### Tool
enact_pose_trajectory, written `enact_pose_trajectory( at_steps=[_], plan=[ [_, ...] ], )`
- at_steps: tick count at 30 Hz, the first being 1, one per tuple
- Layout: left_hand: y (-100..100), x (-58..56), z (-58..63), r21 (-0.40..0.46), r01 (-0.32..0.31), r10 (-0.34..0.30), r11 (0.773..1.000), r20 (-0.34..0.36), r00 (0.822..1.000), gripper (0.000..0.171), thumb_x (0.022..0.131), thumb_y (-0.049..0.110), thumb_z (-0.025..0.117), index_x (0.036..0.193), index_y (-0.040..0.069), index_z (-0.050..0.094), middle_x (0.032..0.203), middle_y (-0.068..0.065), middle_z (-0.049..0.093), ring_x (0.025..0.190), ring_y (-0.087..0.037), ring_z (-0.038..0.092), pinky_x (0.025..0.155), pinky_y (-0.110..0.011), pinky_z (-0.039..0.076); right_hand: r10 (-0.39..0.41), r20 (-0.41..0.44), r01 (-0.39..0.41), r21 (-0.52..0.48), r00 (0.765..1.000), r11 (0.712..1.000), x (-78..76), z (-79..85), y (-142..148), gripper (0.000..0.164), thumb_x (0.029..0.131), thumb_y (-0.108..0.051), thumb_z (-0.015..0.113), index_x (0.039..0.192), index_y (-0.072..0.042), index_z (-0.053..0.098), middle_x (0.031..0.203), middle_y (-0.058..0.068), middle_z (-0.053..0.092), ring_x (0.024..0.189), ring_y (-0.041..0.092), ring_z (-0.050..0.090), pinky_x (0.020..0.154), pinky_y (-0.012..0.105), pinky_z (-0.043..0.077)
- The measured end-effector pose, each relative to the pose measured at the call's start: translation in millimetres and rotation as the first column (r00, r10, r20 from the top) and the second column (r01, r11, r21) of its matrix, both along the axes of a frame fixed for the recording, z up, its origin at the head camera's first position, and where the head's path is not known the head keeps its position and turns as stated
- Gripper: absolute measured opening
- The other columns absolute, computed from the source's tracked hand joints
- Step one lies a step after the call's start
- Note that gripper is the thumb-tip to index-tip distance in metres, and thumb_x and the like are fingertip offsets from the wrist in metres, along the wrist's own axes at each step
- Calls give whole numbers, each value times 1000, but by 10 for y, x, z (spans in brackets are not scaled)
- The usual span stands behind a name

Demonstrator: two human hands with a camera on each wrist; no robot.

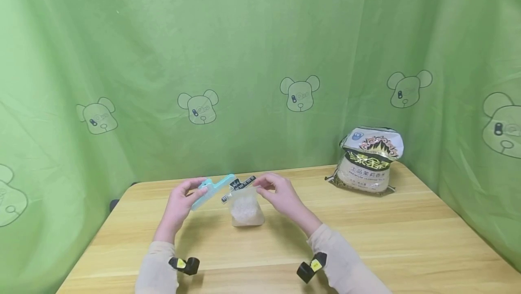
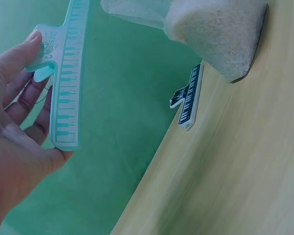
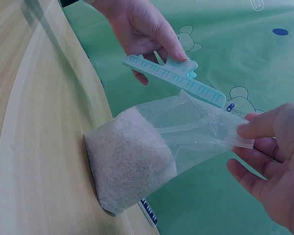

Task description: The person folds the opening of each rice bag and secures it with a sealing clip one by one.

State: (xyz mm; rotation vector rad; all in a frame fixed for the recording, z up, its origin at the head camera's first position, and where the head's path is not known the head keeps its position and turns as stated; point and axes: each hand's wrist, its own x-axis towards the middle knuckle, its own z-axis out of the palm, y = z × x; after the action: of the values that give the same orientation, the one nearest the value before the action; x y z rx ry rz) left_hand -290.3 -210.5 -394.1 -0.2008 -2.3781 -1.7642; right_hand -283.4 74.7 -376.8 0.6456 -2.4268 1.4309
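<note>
My left hand pinches a teal sealing clip by its handle, thumb on the printed tab. The clip is long and straight, with a piano-key pattern. A clear plastic bag of rice stands upright on the table, its rice settled at the bottom. With thumb and fingers, my right hand pinches the loose upper edge of the bag at one corner. In the right wrist view, the teal clip overlaps the bag's other top corner. A black-and-white piano-key clip lies on the table behind the bag.
A large printed rice sack stands at the back right of the wooden table. Behind the table's far edge hangs a green curtain with bear-head prints, which also runs along both sides.
</note>
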Motion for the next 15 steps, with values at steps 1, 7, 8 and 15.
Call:
enact_pose_trajectory(
  at_steps=[1, 7, 8, 15],
  plan=[
    [2, 4, 2, 5, 3, -3, 1000, -2, 1000, 37, 90, 23, 70, 123, 8, 63, 126, -12, 62, 106, -15, 61, 88, -29, 50, 0, -1, 0, 0, 1000, 1000, 0, 1, -1, 15, 88, -6, 67, 102, -10, 70, 103, 5, 72, 93, 17, 68, 86, 30, 56],
    [0, 3, -10, 21, -3, 4, 1000, -29, 1000, 34, 89, 18, 70, 120, 5, 64, 117, -6, 60, 101, -12, 65, 87, -32, 52, -1, -1, 1, 2, 1000, 1000, 1, 2, -2, 14, 88, -6, 67, 102, -10, 70, 103, 5, 72, 93, 18, 67, 86, 31, 57],
    [-2, 0, -13, 22, -4, 5, 1000, -35, 999, 33, 89, 17, 70, 119, 4, 65, 114, -4, 60, 100, -11, 65, 87, -32, 52, 0, 1, 0, 2, 1000, 1000, 2, 2, -3, 15, 88, -6, 67, 102, -10, 70, 103, 5, 72, 93, 18, 67, 86, 32, 57],
    [-6, -3, -19, 29, -11, 12, 1000, -65, 998, 30, 87, 14, 72, 114, 2, 66, 104, 5, 61, 94, -8, 66, 85, -32, 53, -5, 7, 5, 4, 1000, 1000, -2, 1, -3, 15, 88, -7, 67, 103, -10, 70, 103, 4, 72, 93, 17, 67, 86, 32, 57]
  ],
)
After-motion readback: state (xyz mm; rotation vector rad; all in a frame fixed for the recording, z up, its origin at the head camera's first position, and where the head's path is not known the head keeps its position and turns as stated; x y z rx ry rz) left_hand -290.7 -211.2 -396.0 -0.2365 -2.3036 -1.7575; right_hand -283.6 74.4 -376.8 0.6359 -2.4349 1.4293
